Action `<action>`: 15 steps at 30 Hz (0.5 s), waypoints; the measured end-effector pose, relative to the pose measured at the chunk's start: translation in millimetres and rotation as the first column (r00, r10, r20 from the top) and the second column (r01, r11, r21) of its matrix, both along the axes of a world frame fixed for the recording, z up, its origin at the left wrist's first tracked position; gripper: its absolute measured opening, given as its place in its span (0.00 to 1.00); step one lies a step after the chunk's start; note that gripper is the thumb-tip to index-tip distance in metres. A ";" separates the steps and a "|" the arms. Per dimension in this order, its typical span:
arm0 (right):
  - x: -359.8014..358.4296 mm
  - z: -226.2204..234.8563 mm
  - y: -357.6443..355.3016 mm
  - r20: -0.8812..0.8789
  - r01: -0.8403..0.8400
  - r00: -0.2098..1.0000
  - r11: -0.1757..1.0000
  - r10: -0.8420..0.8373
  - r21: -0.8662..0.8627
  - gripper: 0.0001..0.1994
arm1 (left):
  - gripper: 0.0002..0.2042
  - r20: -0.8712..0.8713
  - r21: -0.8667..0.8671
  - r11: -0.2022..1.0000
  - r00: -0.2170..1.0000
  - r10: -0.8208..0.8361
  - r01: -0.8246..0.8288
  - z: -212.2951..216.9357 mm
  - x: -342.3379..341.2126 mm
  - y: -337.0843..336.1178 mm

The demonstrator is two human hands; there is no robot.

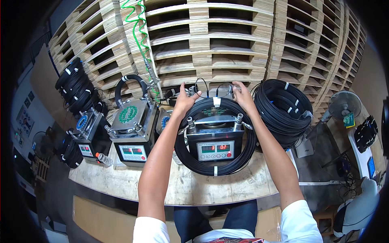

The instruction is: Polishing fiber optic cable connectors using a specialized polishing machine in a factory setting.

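Note:
A coil of black cable with white ties rings a metal machine on the bench before me. Its front bears a control panel with red lit digits. Two thin cable ends arch up behind the top plate. My left hand is at the far left corner, its thumb and fingers apart, beside a clamp post. At the far right corner my right hand has its fingers spread and slightly bent beside another post. Nearer me stand two silver clamp knobs, the left knob and the right knob. Neither hand visibly holds anything.
Left of the coil are a machine with a green ring-shaped pad and a smaller machine. Black cable coils are stacked at right, more at far left. Wooden pallets rise behind; a fan stands right. A green hose hangs down.

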State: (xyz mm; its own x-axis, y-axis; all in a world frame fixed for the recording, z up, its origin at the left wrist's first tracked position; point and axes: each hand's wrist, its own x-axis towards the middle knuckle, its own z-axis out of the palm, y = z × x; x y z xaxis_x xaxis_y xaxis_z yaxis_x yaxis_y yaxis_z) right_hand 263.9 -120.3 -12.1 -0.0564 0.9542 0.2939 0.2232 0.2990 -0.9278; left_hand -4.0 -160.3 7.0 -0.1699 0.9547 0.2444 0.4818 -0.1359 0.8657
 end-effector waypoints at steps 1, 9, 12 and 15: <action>-2.9 0.4 -0.7 0.000 -0.003 1.000 1.000 0.003 -0.001 0.18 | 0.54 0.003 0.004 1.000 1.000 0.000 0.000 -0.2 -0.8 -0.1; 1.6 -9.8 13.0 0.185 0.105 0.975 0.987 -0.126 0.119 0.23 | 0.55 0.048 -0.003 0.999 0.998 -0.034 0.034 5.5 6.2 -5.3; 7.4 -15.0 19.7 0.193 0.078 0.973 0.969 -0.125 0.234 0.18 | 0.54 0.036 -0.043 0.999 0.999 -0.026 0.027 10.3 13.0 -7.7; 5.8 -11.9 12.8 0.151 0.025 0.987 0.981 -0.055 0.192 0.17 | 0.54 0.026 -0.080 0.997 1.000 -0.004 0.006 9.8 9.7 -7.9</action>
